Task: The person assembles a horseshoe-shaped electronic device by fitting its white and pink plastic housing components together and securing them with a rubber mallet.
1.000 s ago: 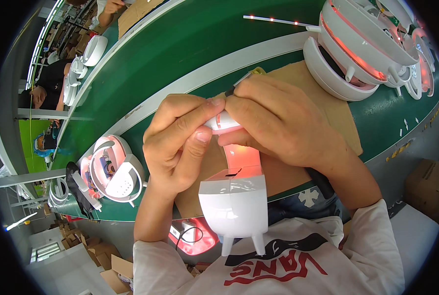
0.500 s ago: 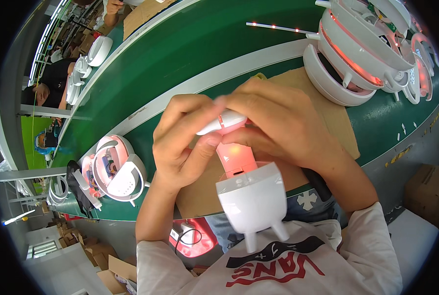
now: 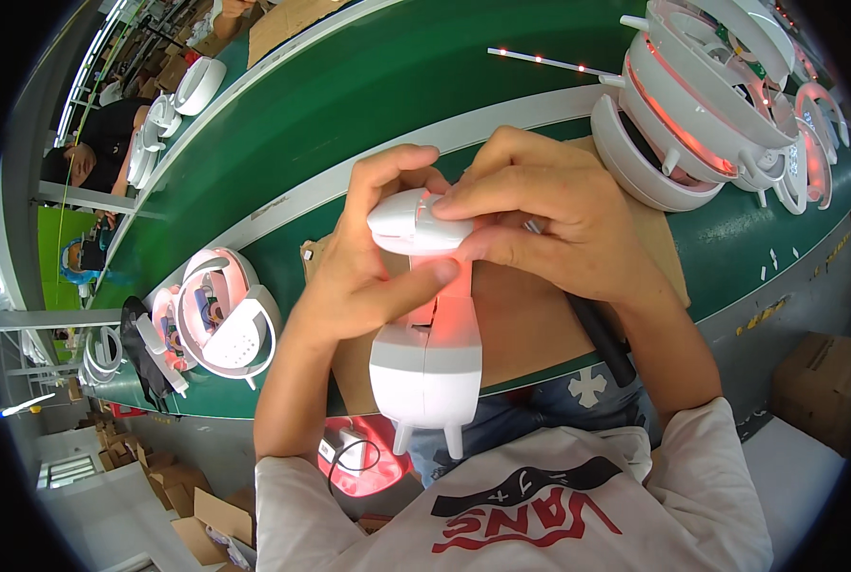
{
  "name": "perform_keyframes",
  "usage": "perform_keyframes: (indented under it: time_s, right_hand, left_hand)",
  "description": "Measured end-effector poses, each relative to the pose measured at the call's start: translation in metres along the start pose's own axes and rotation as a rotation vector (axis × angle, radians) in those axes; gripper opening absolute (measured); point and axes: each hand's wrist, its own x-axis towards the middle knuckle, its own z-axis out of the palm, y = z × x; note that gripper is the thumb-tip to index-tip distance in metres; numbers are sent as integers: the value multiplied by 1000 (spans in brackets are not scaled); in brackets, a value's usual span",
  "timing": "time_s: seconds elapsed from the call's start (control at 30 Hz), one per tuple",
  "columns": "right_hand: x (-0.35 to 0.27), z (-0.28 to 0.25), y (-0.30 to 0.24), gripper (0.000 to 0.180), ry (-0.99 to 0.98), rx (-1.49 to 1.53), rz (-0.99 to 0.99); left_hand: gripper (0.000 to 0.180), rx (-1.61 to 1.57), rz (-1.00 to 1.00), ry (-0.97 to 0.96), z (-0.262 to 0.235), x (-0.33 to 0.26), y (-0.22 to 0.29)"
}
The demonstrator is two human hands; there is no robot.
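Note:
Between my hands is a white plastic device with a rounded, split-looking head, a neck glowing red, and a boxy white body [image 3: 426, 377] with two short legs pointing toward me. A dark gap shows where the neck meets the body. My left hand [image 3: 354, 262] is closed round the head's left side, its thumb pressed along the neck; some of its fingers are hidden behind the head. From the right, my right hand [image 3: 563, 214] pinches the head, fingers on top and thumb at its lower edge.
Under my hands lies a cardboard sheet [image 3: 525, 329] with a black rod-like tool [image 3: 602, 338]. White shells [image 3: 678, 119] with red lights are stacked at right, near a lit strip [image 3: 549, 63]. Another white device [image 3: 230, 324] stands left. Beyond the green belt [image 3: 320, 114] is a person [image 3: 96, 157].
The device has turned and shifted left, its body now nearly upright in the picture and its head more exposed. My right fingers have moved onto the head's top; my left thumb lies along the neck.

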Motion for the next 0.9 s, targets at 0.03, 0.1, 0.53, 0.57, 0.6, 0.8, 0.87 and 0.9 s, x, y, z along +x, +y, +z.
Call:
perform_keyframes:
  time_s: [0.03, 0.1, 0.53, 0.57, 0.6, 0.8, 0.87, 0.9]
  right_hand:
    - [-1, -1, -3, 24, -17, 35, 50]
    - [1, 3, 2, 24, -2, 15, 26]
    - [-1, 13, 6, 21, 45, -44, -135]
    - [-1, 14, 6, 21, 46, -42, -133]
    - [-2, 14, 5, 20, 61, -43, -127]
    - [-2, 13, 9, 19, 83, -57, -127]
    - [-2, 13, 8, 20, 81, -58, -135]
    - [-1, 12, 6, 19, 77, -52, -137]
  left_hand:
    - [67, 90, -22, -77, -3, 4, 3]
    - [68, 190, -31, -102, -16, 9, 6]
    - [49, -100, 228, 22, -15, 0, -13]
    - [49, -152, 257, 11, -17, 0, -15]
    - [49, -205, 286, 0, -18, -1, -17]
    - [54, -59, 263, 42, -13, -2, -13]
    - [54, 6, 266, 42, -11, 0, -8]
    - [55, 69, 271, 42, -10, 0, -6]
